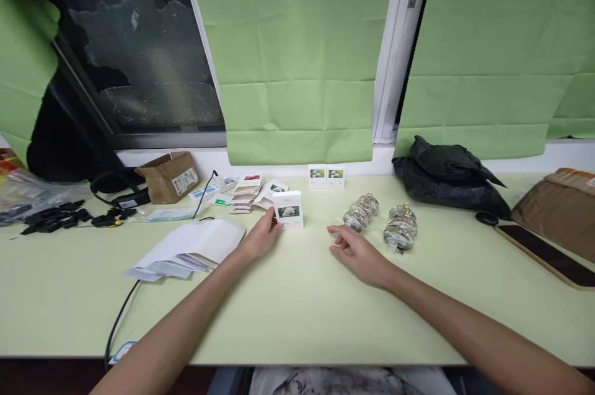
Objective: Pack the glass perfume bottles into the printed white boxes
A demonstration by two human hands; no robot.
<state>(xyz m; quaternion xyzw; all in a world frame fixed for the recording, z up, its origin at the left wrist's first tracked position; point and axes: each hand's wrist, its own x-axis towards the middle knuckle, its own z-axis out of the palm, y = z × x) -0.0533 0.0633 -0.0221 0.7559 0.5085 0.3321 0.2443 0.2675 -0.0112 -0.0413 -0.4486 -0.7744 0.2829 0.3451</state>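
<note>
A pale green-yellow desk [325, 327] runs under a window [153, 54], dark outside and partly covered by green blinds [300, 60]. At the left lie an open cardboard box [162, 181], white paper envelopes [195, 246] and a pile of small printed packets [245, 195]; at the right are a black plastic bag [446, 178], a phone [548, 255] and a brown parcel [560, 212]. The white box [289, 210] with a flower picture stands upright near the middle, its left edge held in the left grip [263, 237]. The right grip [356, 252] holds nothing visible, its fingers loosely bent with a narrow gap to the thumb, just beside two rows of clear containers [400, 227]. Two similar small boxes [326, 177] stand side by side by the wall. Some left fingers are hidden behind the white box, and its print is too small to read. Glare obscures what the containers hold. The parcel is cut off by the frame, as are both forearms.
</note>
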